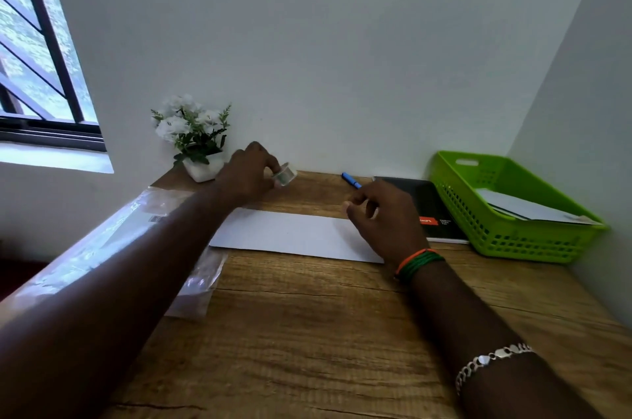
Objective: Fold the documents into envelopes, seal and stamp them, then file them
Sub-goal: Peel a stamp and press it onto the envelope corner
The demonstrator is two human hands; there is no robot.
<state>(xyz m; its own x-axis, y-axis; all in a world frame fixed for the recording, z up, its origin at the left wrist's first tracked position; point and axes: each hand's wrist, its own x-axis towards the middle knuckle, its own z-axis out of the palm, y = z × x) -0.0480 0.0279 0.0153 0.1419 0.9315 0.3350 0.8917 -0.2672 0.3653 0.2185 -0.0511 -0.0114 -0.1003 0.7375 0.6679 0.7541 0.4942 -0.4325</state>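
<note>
A wooden desk (307, 333) is set against a pale wall, with a barred window (37, 59) at the far left. At the right edge a green plastic basket (506, 237) is placed, and white envelopes (526, 210) are seen lying inside it. A clear plastic packet (113, 237) is spread along the left edge of the desk, partly hidden by the left forearm. A long white envelope (290, 235) is laid flat in the middle of the desk, its right end covered by the right hand. A black notebook (431, 210) lies between the envelope and the basket, and a blue pen (351, 180) is found just beyond it. A pot of white flowers (193, 138) is stood at the far left corner. A small roll of clear tape (285, 175) is pinched by the fingers of the left hand (248, 174), above the far edge of the envelope. The right hand (383, 217) is held over the envelope with fingers curled (whether anything is pinched in them cannot be told).
</note>
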